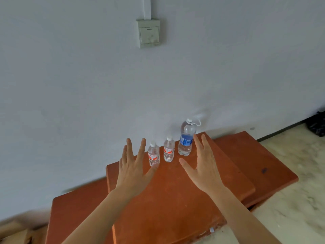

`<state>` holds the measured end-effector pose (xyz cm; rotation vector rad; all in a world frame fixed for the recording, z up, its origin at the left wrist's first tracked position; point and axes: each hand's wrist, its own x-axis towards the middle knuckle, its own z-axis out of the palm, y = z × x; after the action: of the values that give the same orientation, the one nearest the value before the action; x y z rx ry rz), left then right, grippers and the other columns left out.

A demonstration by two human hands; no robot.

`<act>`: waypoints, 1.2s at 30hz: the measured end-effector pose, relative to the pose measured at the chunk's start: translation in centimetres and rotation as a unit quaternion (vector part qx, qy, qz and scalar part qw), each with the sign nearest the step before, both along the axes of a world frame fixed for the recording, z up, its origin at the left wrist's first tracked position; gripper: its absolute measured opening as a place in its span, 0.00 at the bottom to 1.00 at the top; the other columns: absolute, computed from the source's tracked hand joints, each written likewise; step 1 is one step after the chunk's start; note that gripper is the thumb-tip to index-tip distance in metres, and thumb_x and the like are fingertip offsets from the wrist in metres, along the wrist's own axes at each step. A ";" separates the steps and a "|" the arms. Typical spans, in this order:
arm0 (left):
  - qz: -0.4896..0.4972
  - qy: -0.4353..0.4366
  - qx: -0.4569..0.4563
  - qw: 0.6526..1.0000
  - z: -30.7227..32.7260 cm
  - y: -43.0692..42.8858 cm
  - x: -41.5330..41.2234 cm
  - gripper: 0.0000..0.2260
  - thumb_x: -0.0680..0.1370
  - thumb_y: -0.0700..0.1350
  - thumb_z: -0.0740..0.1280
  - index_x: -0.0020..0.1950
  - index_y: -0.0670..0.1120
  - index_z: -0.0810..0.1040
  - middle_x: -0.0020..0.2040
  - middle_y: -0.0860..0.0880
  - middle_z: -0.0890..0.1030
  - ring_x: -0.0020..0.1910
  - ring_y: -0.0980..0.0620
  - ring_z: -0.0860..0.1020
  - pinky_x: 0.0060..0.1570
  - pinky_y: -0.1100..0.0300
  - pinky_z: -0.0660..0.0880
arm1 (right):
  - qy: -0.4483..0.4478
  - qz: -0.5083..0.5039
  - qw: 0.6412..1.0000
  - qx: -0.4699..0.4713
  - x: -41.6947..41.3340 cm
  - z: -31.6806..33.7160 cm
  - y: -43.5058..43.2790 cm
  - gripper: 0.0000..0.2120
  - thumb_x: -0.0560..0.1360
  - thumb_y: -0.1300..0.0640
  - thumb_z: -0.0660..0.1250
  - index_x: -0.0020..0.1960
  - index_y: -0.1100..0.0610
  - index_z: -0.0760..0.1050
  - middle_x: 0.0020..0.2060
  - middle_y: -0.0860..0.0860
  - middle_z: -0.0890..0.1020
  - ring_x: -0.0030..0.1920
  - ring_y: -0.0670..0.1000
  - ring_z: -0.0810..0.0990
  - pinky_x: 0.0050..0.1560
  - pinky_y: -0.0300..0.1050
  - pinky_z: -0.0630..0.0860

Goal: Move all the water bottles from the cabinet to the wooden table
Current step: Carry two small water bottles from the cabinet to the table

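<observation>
we see three bottles standing upright in a row on the orange-brown table (pixel 175 199), near its far edge by the white wall (pixel 88 76). the left small bottle (pixel 153 154) and the middle small bottle (pixel 169 149) are clear with red-and-white labels and white caps; they stand close together but apart. the big bottle (pixel 186 138) on the right is taller, with a blue label, a white cap and a thin white loop hanging off its neck.

our left hand (pixel 132 171) is spread wide, fingers stretched out, holding nothing; it hovers just left of the left small bottle, and its thumb lies in front of that bottle's base, though we cannot tell if it touches. our right hand (pixel 204 166) is likewise flat and open with nothing in it, its fingertips overlapping the big bottle's right side in view; contact there is unclear.

a light switch (pixel 149 33) sits high on the wall. pale marbled floor (pixel 290 199) shows at right, with a dark bag (pixel 316 124) at the far right edge.
</observation>
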<state>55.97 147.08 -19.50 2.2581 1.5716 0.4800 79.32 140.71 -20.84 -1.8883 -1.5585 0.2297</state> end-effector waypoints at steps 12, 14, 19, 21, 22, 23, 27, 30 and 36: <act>0.075 -0.093 -0.114 0.986 -12.1 10.5 3.9 0.47 0.74 0.69 0.65 0.74 0.71 0.28 0.80 0.56 0.31 0.82 0.45 0.43 0.74 0.36 0.63 | 0.097 0.041 0.991 -0.079 3.2 -12.4 12.1 0.43 0.78 0.34 0.65 0.80 0.34 0.37 0.83 0.41 0.44 0.82 0.46 0.48 0.75 0.50 0.59; 0.117 -0.114 -0.132 0.978 -14.8 11.6 5.0 0.47 0.73 0.70 0.65 0.74 0.71 0.28 0.81 0.56 0.33 0.82 0.45 0.45 0.73 0.36 0.63 | 0.110 0.056 0.988 -0.090 3.5 -15.6 14.2 0.43 0.79 0.34 0.64 0.80 0.33 0.36 0.83 0.40 0.43 0.82 0.46 0.46 0.76 0.51 0.58; 0.156 -0.137 -0.133 0.969 -22.9 14.9 8.8 0.48 0.73 0.70 0.64 0.74 0.70 0.27 0.82 0.56 0.37 0.82 0.48 0.46 0.74 0.39 0.61 | 0.181 0.057 0.978 -0.089 4.5 -23.8 18.8 0.48 0.78 0.37 0.68 0.78 0.32 0.31 0.81 0.36 0.38 0.82 0.44 0.45 0.79 0.49 0.53; 0.140 -0.150 -0.113 0.972 -25.4 15.9 9.8 0.47 0.74 0.69 0.64 0.73 0.70 0.26 0.82 0.56 0.39 0.82 0.51 0.46 0.75 0.38 0.63 | 0.189 0.053 0.977 -0.079 4.9 -26.6 20.4 0.52 0.78 0.40 0.71 0.77 0.33 0.28 0.80 0.36 0.34 0.82 0.43 0.42 0.79 0.46 0.49; 0.133 -0.157 -0.104 0.973 -26.7 16.3 10.2 0.47 0.75 0.67 0.65 0.73 0.70 0.26 0.83 0.55 0.40 0.82 0.50 0.48 0.73 0.38 0.65 | 0.197 0.053 0.976 -0.077 5.0 -27.8 21.2 0.54 0.77 0.40 0.72 0.77 0.34 0.27 0.80 0.38 0.34 0.82 0.43 0.41 0.79 0.45 0.47; 0.128 -0.172 -0.093 0.972 -27.2 16.7 10.4 0.47 0.75 0.66 0.66 0.72 0.71 0.26 0.83 0.53 0.43 0.82 0.48 0.51 0.72 0.38 0.67 | 0.208 0.057 0.974 -0.071 5.1 -28.2 21.9 0.55 0.77 0.41 0.72 0.77 0.35 0.26 0.81 0.41 0.34 0.82 0.44 0.40 0.80 0.46 0.47; 0.157 -0.218 -0.055 0.962 -30.5 18.7 11.6 0.48 0.76 0.63 0.69 0.77 0.67 0.31 0.82 0.44 0.57 0.69 0.32 0.72 0.62 0.35 0.75 | 0.258 0.086 0.960 -0.073 6.2 -31.0 24.6 0.56 0.77 0.45 0.73 0.76 0.34 0.26 0.83 0.51 0.40 0.83 0.48 0.42 0.81 0.50 0.48; 0.181 -0.233 -0.012 0.955 -31.6 19.4 12.0 0.45 0.78 0.52 0.72 0.78 0.63 0.39 0.76 0.47 0.66 0.66 0.38 0.76 0.59 0.40 0.78 | 0.258 0.134 0.954 -0.072 6.4 -32.0 25.9 0.53 0.80 0.51 0.71 0.75 0.31 0.26 0.83 0.53 0.48 0.83 0.51 0.50 0.81 0.46 0.54; 0.171 -0.213 -0.005 0.962 -32.7 19.3 11.6 0.41 0.78 0.49 0.71 0.76 0.62 0.41 0.69 0.36 0.72 0.54 0.33 0.81 0.49 0.41 0.80 | 0.215 0.114 0.969 -0.050 5.9 -32.5 25.8 0.51 0.80 0.56 0.71 0.75 0.29 0.31 0.81 0.55 0.54 0.82 0.53 0.56 0.79 0.54 0.63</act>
<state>67.55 166.35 -52.18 1.7183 1.7143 0.9728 85.22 166.51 -53.37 -1.5904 -1.4756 0.7790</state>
